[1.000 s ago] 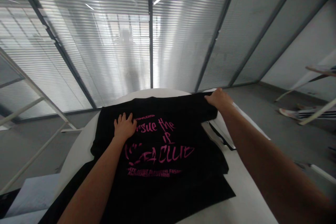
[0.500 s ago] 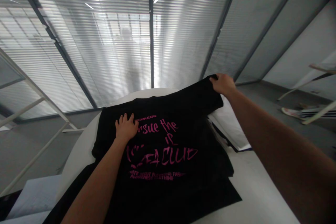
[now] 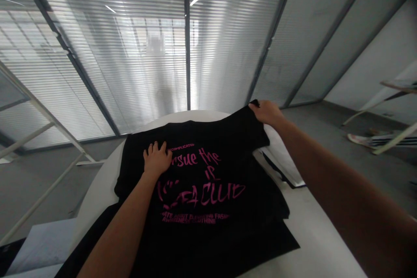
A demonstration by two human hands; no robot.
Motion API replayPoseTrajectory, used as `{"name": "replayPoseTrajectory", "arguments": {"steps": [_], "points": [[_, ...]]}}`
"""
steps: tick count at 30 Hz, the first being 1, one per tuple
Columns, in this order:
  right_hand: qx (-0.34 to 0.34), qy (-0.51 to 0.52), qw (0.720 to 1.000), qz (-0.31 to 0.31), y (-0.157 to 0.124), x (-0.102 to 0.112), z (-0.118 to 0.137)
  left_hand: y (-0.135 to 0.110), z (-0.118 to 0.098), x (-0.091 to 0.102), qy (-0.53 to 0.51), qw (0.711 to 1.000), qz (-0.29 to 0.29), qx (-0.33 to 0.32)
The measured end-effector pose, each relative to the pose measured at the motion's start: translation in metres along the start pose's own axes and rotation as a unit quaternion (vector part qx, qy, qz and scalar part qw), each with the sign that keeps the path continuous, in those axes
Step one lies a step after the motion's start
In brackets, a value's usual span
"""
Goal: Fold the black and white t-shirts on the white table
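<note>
Left hand (image 3: 157,159) presses black T-shirt (image 3: 208,191); right hand (image 3: 266,113) pinches its far corner

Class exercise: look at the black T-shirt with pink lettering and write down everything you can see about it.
The black T-shirt looks like soft cotton, with pink brush-style lettering across its upturned side. It lies spread over a white round table, on top of other dark cloth. The left hand presses flat on it beside the print. The right hand pinches its far right corner, lifted clear of the table, so that side slopes upward.
</note>
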State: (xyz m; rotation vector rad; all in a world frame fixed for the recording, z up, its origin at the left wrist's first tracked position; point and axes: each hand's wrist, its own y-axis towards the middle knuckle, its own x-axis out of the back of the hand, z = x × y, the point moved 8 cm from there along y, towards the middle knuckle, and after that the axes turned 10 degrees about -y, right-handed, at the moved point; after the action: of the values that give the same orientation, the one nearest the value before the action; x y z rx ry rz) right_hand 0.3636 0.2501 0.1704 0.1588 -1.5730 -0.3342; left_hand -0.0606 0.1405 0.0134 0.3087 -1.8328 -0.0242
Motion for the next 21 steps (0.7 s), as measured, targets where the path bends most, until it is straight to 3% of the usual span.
{"name": "replayPoseTrajectory", "arguments": {"steps": [6,10,12,14,17,19,21], "points": [[0.049,0.003,0.999,0.013,-0.032,0.009,0.070,0.000,0.000,0.000,-0.001,1.000,-0.003,-0.003],[0.163,0.096,0.977,0.098,-0.073,-0.006,0.138,0.000,0.000,-0.001,0.002,1.000,0.000,-0.001],[0.186,0.101,0.970,0.120,-0.092,-0.018,0.156,0.001,0.001,-0.002,0.002,1.000,0.002,0.000],[0.168,0.076,0.977,0.111,-0.106,-0.034,0.156,0.001,0.001,-0.002,0.001,1.000,0.001,-0.001],[0.113,0.012,0.991,0.071,-0.116,-0.066,0.134,0.001,0.001,-0.002,0.002,1.000,-0.001,-0.001],[0.082,-0.014,0.990,0.111,-0.120,-0.099,0.114,0.001,0.002,-0.003,0.002,1.000,-0.001,0.000],[0.096,-0.020,0.982,0.160,-0.122,-0.128,0.102,0.001,0.001,-0.003,0.003,1.000,-0.003,-0.001]]}}
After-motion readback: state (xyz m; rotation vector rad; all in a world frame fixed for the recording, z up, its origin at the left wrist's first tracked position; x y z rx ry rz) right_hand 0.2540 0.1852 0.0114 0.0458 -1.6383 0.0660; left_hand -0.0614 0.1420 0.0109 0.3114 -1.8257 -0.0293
